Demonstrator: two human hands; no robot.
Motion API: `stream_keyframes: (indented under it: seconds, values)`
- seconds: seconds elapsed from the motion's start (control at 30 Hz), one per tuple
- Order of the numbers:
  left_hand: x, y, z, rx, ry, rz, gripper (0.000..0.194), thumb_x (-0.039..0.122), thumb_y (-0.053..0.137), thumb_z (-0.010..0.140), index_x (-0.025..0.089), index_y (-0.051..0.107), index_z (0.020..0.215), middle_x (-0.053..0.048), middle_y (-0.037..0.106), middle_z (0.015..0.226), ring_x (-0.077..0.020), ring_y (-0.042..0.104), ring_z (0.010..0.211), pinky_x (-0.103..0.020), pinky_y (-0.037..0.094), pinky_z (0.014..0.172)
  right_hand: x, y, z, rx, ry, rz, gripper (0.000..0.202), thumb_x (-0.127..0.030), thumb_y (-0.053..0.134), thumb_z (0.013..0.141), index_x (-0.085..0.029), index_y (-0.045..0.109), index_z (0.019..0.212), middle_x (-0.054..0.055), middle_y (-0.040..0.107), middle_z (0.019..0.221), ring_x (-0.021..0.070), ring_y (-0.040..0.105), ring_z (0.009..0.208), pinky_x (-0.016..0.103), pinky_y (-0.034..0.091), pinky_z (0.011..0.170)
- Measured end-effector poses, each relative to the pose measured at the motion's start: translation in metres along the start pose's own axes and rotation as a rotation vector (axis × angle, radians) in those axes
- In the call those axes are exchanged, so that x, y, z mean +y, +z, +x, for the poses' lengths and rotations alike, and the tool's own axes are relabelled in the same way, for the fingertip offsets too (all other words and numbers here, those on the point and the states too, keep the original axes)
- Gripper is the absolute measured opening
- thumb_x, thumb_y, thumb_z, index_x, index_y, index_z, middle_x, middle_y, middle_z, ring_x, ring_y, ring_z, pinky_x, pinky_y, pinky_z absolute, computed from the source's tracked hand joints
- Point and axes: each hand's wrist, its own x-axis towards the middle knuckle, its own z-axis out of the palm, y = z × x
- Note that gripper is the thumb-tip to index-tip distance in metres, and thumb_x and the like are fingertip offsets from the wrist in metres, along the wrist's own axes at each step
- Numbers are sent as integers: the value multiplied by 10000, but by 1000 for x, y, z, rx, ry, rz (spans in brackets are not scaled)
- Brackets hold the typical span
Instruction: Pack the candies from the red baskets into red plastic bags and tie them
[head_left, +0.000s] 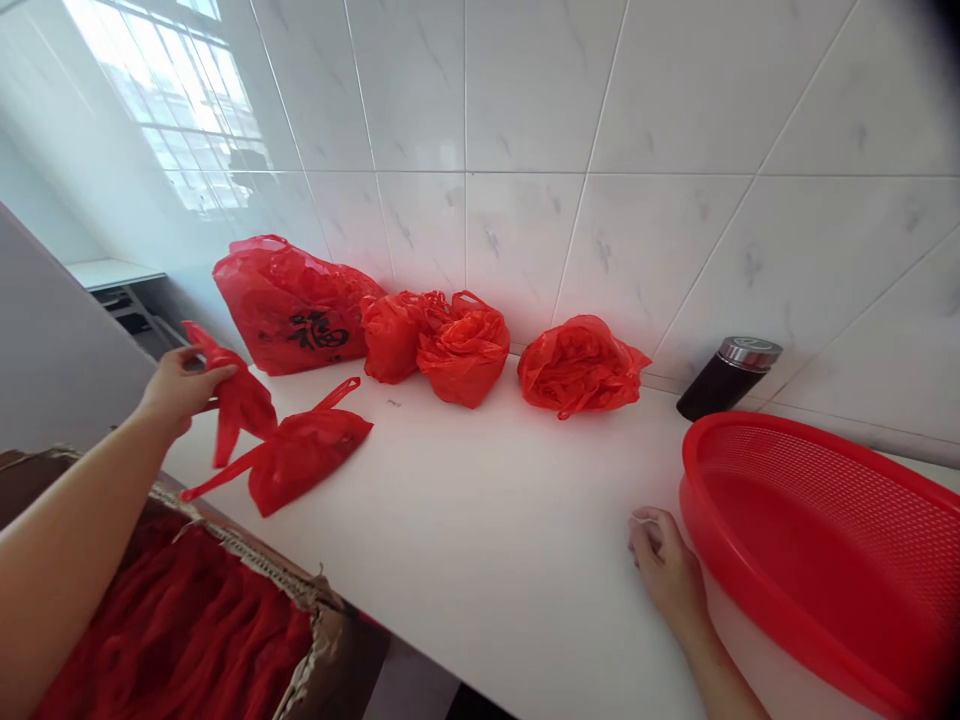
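My left hand (184, 385) pinches a small red plastic bag (244, 395) near its top, and the bag hangs over the left part of the white table. Right beside it, a second red plastic bag (307, 455) lies on the tabletop with its handle loops stretched out. My right hand (664, 560) rests on the table near the red basket (757, 570), its fingers curled together. A thin pale line shows at those fingertips; I cannot make out what it is.
Along the tiled wall stand a large red bag with a black character (300, 310), several bunched red bags (465, 350), another crumpled red bag (581, 365) and a tilted dark bottle (727, 378). Below the table's left edge, an open cardboard box (326, 640) holds red soft material.
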Motion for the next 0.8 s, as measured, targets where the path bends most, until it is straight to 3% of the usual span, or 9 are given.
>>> stream_keyframes:
  seconds: [0.1,0.23,0.3,0.37,0.43,0.5,0.6,0.73,0.8]
  values:
    - [39,4,-20,-44,-36,-176,680,188,662,787,213,346,1390,65,560,737,-69,540,615,-375,516,737,0,0,3,-4,20,-1,261,-500,444,856,-260,498,943,-4,612,680,179,563,566,274,415,520]
    - [85,43,-82,-253,-5,-423,484,159,603,824,273,496,1282,54,607,849,-32,545,629,-223,501,704,-27,1,-3,-52,105,177,290,-504,492,822,-243,510,946,5,623,715,179,593,628,295,456,597]
    - [98,76,-131,-535,-167,-672,385,138,634,776,240,593,1145,28,635,872,-71,606,686,-230,517,714,-56,2,-17,-223,115,414,377,-521,508,813,-226,510,1048,30,643,797,178,615,664,319,489,642]
    - [105,111,-187,-728,-309,-710,313,130,667,728,203,634,1030,-7,666,880,-116,650,743,-264,531,752,-89,5,-34,-433,-4,555,594,-513,584,781,-265,420,1295,79,626,1090,185,636,781,356,513,713]
    - [108,140,-241,-949,-381,-660,279,185,686,724,193,641,999,-64,692,980,-183,677,862,-307,533,776,-117,9,-48,-419,-126,435,832,-476,719,689,-335,334,1413,81,563,1231,204,614,860,399,507,783]
    - [110,157,-284,-1176,-355,-583,314,276,653,770,216,620,1076,-92,674,1091,-233,655,1002,-353,527,818,-131,12,-54,-263,-168,392,790,-483,711,710,-343,369,1409,67,550,1252,226,586,977,422,468,886]
    - [110,167,-313,-1304,-29,-326,488,340,571,827,283,484,1303,-89,644,1113,-241,639,1013,-400,529,808,-128,8,-48,-154,-86,537,401,-508,462,898,-290,565,1219,48,613,1122,195,598,940,363,477,852]
    - [97,179,-302,-886,779,123,516,361,567,831,311,479,1336,-117,564,1226,-300,527,1134,-497,434,926,-109,-1,-38,-132,35,682,449,-543,347,935,-217,648,864,-3,543,656,139,528,622,259,445,607]
    - [88,187,-291,-834,938,276,434,391,580,822,287,558,1243,-124,534,1288,-328,463,1202,-511,387,962,-104,-2,-35,-116,71,722,489,-561,346,930,-203,641,776,-15,482,592,127,486,586,238,408,571]
